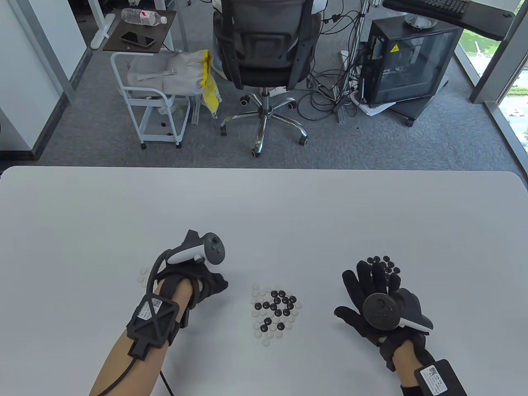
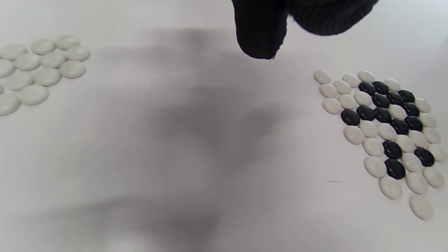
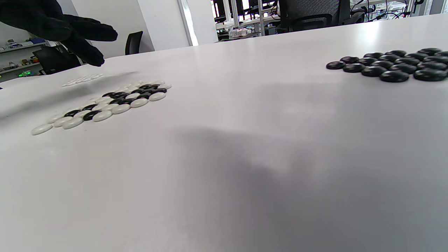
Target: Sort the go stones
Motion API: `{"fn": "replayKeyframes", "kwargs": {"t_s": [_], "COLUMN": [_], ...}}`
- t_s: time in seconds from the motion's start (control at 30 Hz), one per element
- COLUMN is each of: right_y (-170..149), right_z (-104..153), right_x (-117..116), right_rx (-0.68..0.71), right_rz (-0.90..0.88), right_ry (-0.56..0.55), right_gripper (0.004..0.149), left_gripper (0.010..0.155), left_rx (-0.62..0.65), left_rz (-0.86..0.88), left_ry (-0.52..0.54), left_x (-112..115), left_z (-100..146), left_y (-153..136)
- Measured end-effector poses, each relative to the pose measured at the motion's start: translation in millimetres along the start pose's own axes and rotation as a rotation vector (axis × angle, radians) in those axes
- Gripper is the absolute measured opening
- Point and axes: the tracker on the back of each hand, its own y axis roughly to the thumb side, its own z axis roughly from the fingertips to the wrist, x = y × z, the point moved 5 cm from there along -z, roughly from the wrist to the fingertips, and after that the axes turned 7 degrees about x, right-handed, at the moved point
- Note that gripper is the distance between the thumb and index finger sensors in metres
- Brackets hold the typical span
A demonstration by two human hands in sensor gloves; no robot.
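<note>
1. We work at a white table (image 1: 264,206) with rounded far corners, standing on grey carpet.
2. Beyond the table we see a black mesh office chair (image 1: 264,53), a white trolley (image 1: 152,99) carrying grey cloth and a yellow bag, and a black computer case (image 1: 408,62) among loose cables.
3. A small side table carries a water bottle (image 1: 144,16) and a phone (image 1: 137,39).
4. The mixed stones (image 1: 275,308), black and white together, lie in a flat cluster at the table's near centre, between our hands.
5. The white pile (image 2: 38,68) lies left of the mixed cluster; the black pile (image 1: 384,263) lies right of it, well apart.
6. Our left hand (image 1: 198,280) hangs near the white pile, fingers curled toward the mixed cluster. We cannot tell whether they pinch a stone.
7. Our right hand (image 1: 373,293) lies with fingers straight and spread, fingertips at the black pile, gripping nothing.
8. The table view hides most of the white pile behind the left glove; the left wrist view shows it fully, stones touching in rows.
9. The left wrist view shows two gloved fingertips (image 2: 260,31) above bare table.
10. The right wrist view alone shows the room behind: shelving, desks and a doorway. It shows none of the right hand's fingers.
</note>
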Motion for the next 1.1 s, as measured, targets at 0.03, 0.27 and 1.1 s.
{"fn": "replayKeyframes", "kwargs": {"t_s": [0.03, 0.27, 1.1], "right_y": [0, 2, 1], "right_z": [0, 1, 1], "right_x": [0, 2, 0], "right_rx": [0.0, -0.002, -0.011], "right_rz": [0.003, 0.018, 0.003], "right_ry": [-0.004, -0.024, 0.006], "right_gripper": [0.085, 0.084, 0.085], "left_gripper": [0.064, 0.065, 0.063], "left_rx": [0.019, 0.088, -0.195], "left_rz": [-0.004, -0.028, 0.049], "left_ry": [-0.014, -0.02, -0.063], "left_x": [2, 6, 15], "left_z": [-4, -28, -10], "left_y": [8, 42, -54]}}
